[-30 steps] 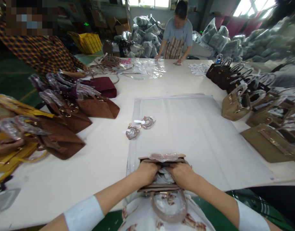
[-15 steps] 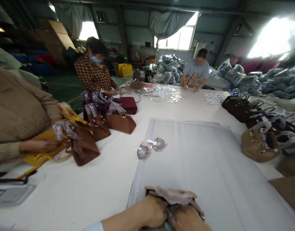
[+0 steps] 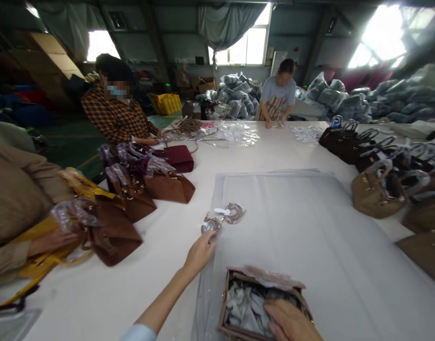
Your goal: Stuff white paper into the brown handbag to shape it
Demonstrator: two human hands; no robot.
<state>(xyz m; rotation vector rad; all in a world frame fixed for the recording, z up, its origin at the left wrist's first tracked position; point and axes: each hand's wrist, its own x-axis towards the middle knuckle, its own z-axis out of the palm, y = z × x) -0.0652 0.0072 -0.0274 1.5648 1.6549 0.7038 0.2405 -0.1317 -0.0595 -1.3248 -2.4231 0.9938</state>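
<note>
we are stretching our left hand (image 3: 200, 252) out toward 11 o'clock, its fingers loosely spread and the fingertips just touching the nearer of two plastic-wrapped hardware pieces (image 3: 211, 224) lying on the white tabletop (image 3: 96, 293); the fingers are not closed on it, and nothing is gripped yet. the second wrapped piece (image 3: 234, 212) is lying just beside the first, toward 1 o'clock of it, with a small white tag (image 3: 222, 210) between them. both are sitting at the left edge of a large clear plastic sheet (image 3: 310, 227) spread flat in front of us.

our right hand (image 3: 290, 323) is resting at 6 o'clock on the open top of a tan handbag (image 3: 235, 303), the fingers lying flat over the grey paper stuffing (image 3: 244, 303) inside; whether they are holding any of it we cannot tell. a crumpled bit of clear wrap (image 3: 270, 278) is lying along the bag's far rim.

at 9 o'clock another person's hand (image 3: 50, 240) is lying on a yellow bag (image 3: 40, 265), next to brown handbags (image 3: 132, 199) with wrapped handles. at 10 o'clock a person in a checked shirt (image 3: 114, 121) is working beside a maroon bag (image 3: 178, 157). at 12 o'clock a person in an apron (image 3: 276, 102) is leaning on the far edge. at 2 o'clock rows of dark and tan handbags (image 3: 374, 189) are standing along the tabletop's right side.
</note>
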